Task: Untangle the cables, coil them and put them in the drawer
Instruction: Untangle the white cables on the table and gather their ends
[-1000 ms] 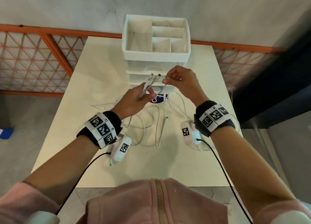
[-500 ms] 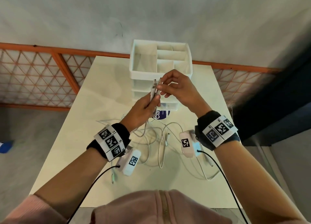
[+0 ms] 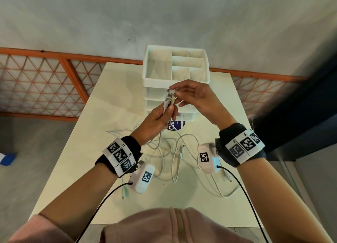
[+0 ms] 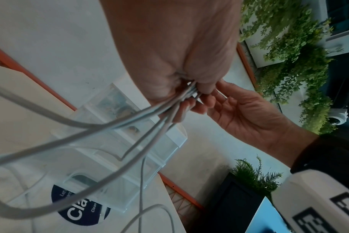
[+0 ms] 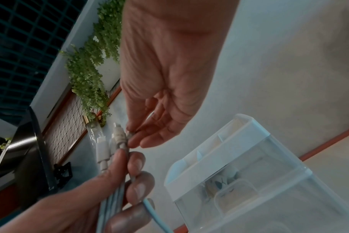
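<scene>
While I stand at the near edge of the pale table [image 3: 76,151], the items run outward as follows. Nearest: loose white cable loops [image 3: 175,162] lying tangled on the tabletop between my wrists, one small plug end [image 3: 182,149] among them. Next: my left hand [image 3: 155,120], fingers curled round a bundle of several cables [image 4: 114,124], gripping them just below their connectors [image 5: 110,141], which stand upward out of the fist. Beside it, touching: my right hand [image 3: 197,98], thumb and forefinger pinching one connector tip [image 3: 174,89] at the top of the bundle, remaining fingers loosely extended. Under the hands: a round dark-blue sticker [image 3: 176,125] with white lettering, on the table. Farthest: a white drawer unit [image 3: 175,78] with a divided open tray on top, standing at the table's back, before a grey wall [image 3: 164,14] and orange lattice railing [image 3: 36,86].
</scene>
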A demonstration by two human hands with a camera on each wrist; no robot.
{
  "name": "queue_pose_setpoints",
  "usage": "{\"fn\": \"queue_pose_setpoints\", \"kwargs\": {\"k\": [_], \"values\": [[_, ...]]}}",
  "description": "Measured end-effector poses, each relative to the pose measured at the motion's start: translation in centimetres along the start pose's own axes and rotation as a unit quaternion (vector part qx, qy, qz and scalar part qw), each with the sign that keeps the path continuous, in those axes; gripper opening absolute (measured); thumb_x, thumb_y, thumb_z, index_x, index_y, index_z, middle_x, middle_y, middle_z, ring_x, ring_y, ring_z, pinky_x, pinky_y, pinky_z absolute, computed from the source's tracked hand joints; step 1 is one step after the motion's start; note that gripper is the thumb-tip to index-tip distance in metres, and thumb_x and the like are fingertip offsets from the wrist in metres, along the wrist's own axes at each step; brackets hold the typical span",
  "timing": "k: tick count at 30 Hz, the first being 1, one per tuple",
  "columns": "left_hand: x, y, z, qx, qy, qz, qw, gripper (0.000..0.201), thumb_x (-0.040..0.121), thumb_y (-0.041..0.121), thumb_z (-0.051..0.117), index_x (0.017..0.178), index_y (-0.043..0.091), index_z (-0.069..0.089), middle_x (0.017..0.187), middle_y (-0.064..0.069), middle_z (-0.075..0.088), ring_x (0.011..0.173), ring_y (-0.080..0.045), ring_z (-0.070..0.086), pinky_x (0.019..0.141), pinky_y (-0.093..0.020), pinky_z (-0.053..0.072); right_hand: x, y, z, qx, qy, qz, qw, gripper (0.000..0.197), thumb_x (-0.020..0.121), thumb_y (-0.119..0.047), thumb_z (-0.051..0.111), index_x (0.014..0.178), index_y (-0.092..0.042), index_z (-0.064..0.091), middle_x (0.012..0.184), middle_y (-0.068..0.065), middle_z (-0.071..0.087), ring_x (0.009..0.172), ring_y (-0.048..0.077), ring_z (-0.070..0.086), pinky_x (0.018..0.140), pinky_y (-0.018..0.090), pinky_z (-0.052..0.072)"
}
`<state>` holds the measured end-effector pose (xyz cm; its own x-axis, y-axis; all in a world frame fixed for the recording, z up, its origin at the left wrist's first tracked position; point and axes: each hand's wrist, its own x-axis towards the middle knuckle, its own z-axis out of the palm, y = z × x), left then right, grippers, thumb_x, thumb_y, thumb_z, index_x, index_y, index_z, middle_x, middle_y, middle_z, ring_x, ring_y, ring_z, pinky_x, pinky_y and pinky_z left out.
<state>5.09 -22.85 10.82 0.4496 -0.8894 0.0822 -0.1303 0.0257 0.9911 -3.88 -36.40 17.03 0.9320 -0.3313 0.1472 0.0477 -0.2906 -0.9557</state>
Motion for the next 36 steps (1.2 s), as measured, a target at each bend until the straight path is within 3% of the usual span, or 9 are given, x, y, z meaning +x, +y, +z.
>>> {"fn": "queue_pose_setpoints", "kwargs": {"k": [3,9,12,16,22,26,30,33,36], "values": [[0.0,-0.2,0.0,0.019,0.021,0.021,0.999,0.029,0.102,0.028,0.033,0.08,0.021,0.051,0.071,0.005,0.047,0.053,-0.002,0.035,0.052,-0.014,0.032,-0.2,-0.2,0.2,0.001,0.011,-0.003,1.0,0.02,0.093,-0.01,0.056,0.11,-0.003,0.063,0.103,0.024,0.066,0.08,0.018,0.066,0.078,0.033,0.055],[-0.2,-0.1,0.0,0.074,0.04,0.036,0.996,0.031,0.102,0.027,0.033,0.076,0.025,0.051,0.068,0.014,0.053,0.053,0.0,0.038,0.057,-0.02,0.033,-0.1,-0.5,0.5,-0.004,0.039,0.0,0.999,0.022,0.085,-0.01,0.067,0.105,-0.001,0.065,0.088,0.02,0.07,0.074,0.015,0.067,0.072,0.021,0.055],[-0.3,0.4,0.0,0.088,0.067,0.063,0.992,0.038,0.102,0.028,0.029,0.07,0.033,0.049,0.074,0.003,0.061,0.065,0.003,0.046,0.069,-0.023,0.035,-0.1,-0.3,0.4,0.008,0.037,0.014,0.999,0.028,0.087,-0.013,0.064,0.113,-0.004,0.06,0.089,0.008,0.071,0.08,0.014,0.07,0.076,0.023,0.056],[-0.4,1.2,-0.4,0.065,0.106,0.079,0.989,0.041,0.101,0.036,0.028,0.069,0.03,0.053,0.068,-0.005,0.064,0.078,-0.022,0.06,0.089,-0.043,0.047,-1.0,1.7,1.2,-0.013,-0.093,0.092,0.991,0.043,0.084,-0.017,0.069,0.12,-0.008,0.048,0.096,0.001,0.069,0.088,0.014,0.067,0.088,0.029,0.053],[-0.7,1.8,-2.2,-0.014,0.145,0.106,0.984,0.036,0.103,0.029,0.025,0.074,0.014,0.042,0.044,0.005,0.042,0.051,-0.014,0.055,0.071,-0.039,0.056,-3.0,5.2,0.3,-0.032,-0.287,0.184,0.94,0.008,0.089,-0.02,0.063,0.087,-0.014,0.06,0.07,0.008,0.053,0.06,0.015,0.052,0.078,0.038,0.048],[-0.6,1.9,-5.6,-0.04,0.279,0.13,0.951,0.033,0.101,0.036,0.029,0.072,0.024,0.039,0.049,0.009,0.033,0.041,-0.006,0.029,0.041,-0.024,0.04,-5.4,9.1,-2.7,-0.099,-0.173,0.239,0.951,0.019,0.091,-0.018,0.061,0.086,0.0,0.058,0.067,0.003,0.047,0.048,0.003,0.044,0.069,0.033,0.044],[-0.9,1.6,-8.4,0.066,0.356,0.173,0.916,0.025,0.1,0.032,0.033,0.076,0.029,0.039,0.053,0.013,0.038,0.043,-0.003,0.029,0.042,-0.024,0.028,-7.5,10.4,-6.0,-0.126,-0.039,0.252,0.959,0.023,0.095,-0.022,0.052,0.079,-0.009,0.06,0.065,0.001,0.04,0.059,0.012,0.041,0.067,0.027,0.044],[-1.2,1.2,-6.9,0.159,0.29,0.118,0.936,0.02,0.1,0.024,0.04,0.081,0.025,0.048,0.05,0.011,0.042,0.037,-0.001,0.033,0.041,-0.016,0.028,-7.1,8.2,-6.1,-0.131,-0.022,0.207,0.969,0.026,0.098,-0.021,0.045,0.081,-0.01,0.061,0.064,-0.002,0.035,0.057,0.011,0.038,0.061,0.024,0.045],[-1.2,1.7,-3.2,0.175,0.121,0.037,0.976,0.013,0.091,0.027,0.059,0.102,0.02,0.059,0.043,0.012,0.043,0.034,-0.002,0.032,0.038,-0.014,0.027,-5.1,4.5,-4.2,-0.155,-0.058,0.153,0.974,0.028,0.098,-0.023,0.046,0.09,-0.002,0.061,0.061,-0.006,0.035,0.051,0.005,0.035,0.052,0.02,0.039]]}}
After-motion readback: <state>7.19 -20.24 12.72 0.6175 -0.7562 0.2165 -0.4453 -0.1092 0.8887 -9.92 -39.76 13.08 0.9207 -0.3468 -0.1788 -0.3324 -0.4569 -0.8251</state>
